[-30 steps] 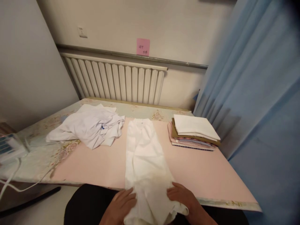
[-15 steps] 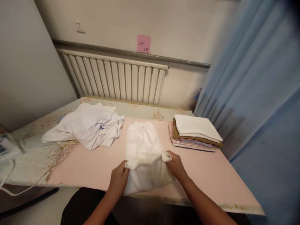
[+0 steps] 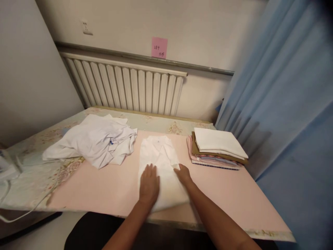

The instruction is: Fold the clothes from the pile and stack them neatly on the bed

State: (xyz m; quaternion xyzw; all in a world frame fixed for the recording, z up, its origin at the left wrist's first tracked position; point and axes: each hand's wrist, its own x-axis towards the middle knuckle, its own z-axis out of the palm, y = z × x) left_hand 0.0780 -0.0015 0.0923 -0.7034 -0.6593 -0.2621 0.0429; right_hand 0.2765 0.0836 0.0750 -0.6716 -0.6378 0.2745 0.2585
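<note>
A white shirt point(image 3: 166, 187), folded into a narrow strip with its collar away from me, lies on the pink cloth point(image 3: 109, 187) in front of me. My left hand point(image 3: 149, 184) rests flat on the shirt's left half, palm down, fingers stretched out. At the shirt's right edge, my right hand point(image 3: 184, 174) pinches a small bit of its fabric between thumb and fingers. A slightly raised fold shows by those fingertips. The cloth under both palms is hidden.
A loose heap of white garments point(image 3: 96, 139) lies to the left. Several folded garments are stacked at right, a white folded garment point(image 3: 220, 142) on top. A white device with a cord point(image 3: 10, 166) stands at the far left. A blue curtain point(image 3: 281, 104) hangs along the right side.
The shirt's near end, held up by both hands, has been laid down over the shirt. My left hand has let go and flattened on it; my right hand has moved slightly left.
</note>
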